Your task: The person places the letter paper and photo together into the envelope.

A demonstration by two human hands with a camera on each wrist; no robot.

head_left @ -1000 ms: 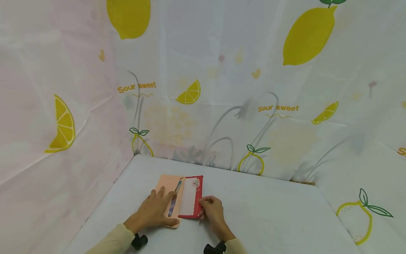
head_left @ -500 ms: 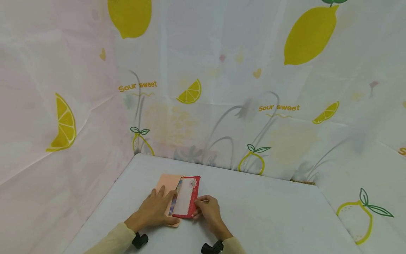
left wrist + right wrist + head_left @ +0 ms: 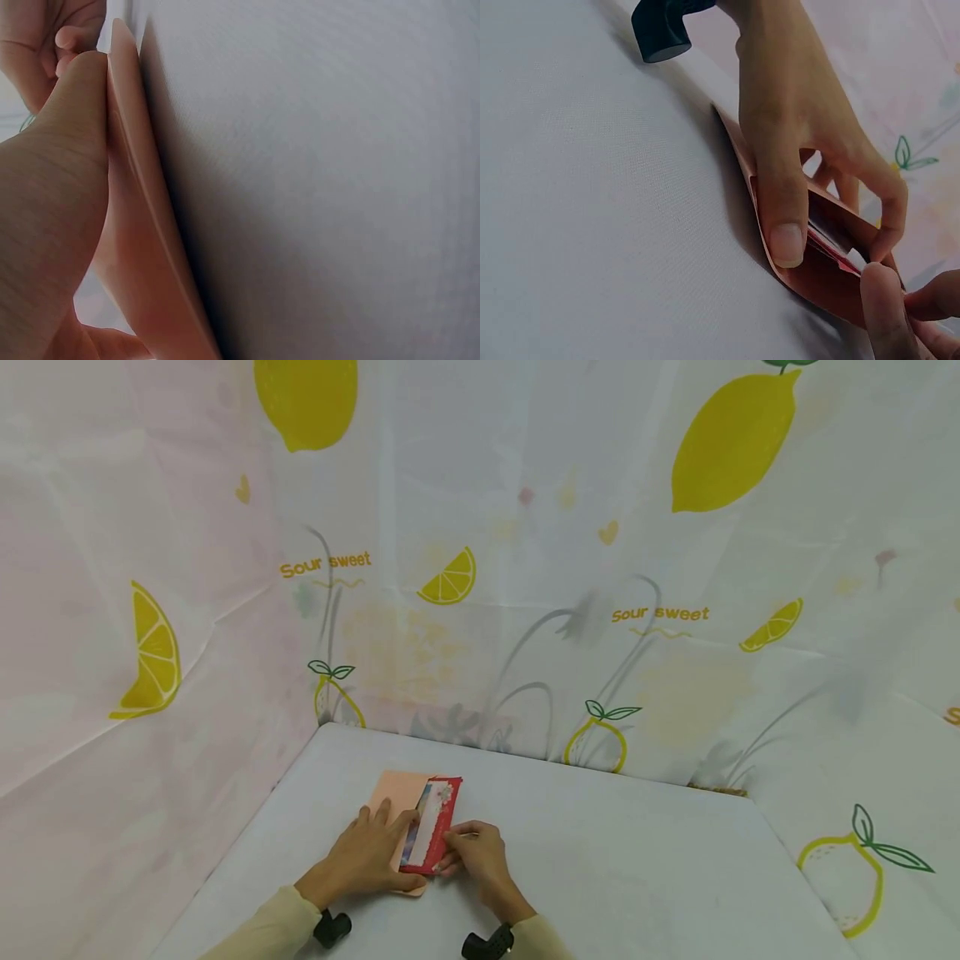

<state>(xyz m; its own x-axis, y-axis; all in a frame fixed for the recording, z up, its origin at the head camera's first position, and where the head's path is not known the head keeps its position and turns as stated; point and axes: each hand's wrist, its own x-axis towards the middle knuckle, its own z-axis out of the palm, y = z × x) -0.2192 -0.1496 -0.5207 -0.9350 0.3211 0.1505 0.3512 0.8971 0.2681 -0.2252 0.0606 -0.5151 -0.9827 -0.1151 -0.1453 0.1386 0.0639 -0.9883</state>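
A peach-coloured paper envelope [image 3: 401, 785] lies on the white table. My left hand [image 3: 366, 856] is spread over it; in the right wrist view its thumb presses the lower side of the mouth while the index finger touches the upper side, and the mouth gapes. My right hand [image 3: 482, 860] pinches the right edge of a red-bordered white card [image 3: 444, 831] with a flower corner. The card's left part is hidden inside the envelope. Beside it in the mouth shows a narrow blue-purple printed strip [image 3: 413, 835]. The left wrist view gives the envelope's edge [image 3: 146, 247] close up.
The white table [image 3: 637, 868] stretches to the right of the hands. Behind and at the sides hangs a lemon-print backdrop [image 3: 465, 668]. A black wrist device [image 3: 332, 929] sits at the left wrist, another black wrist device [image 3: 487, 943] at the right.
My right hand has slid leftward with the red-bordered card, and less of the card shows outside the envelope. The left hand and envelope have stayed in place.
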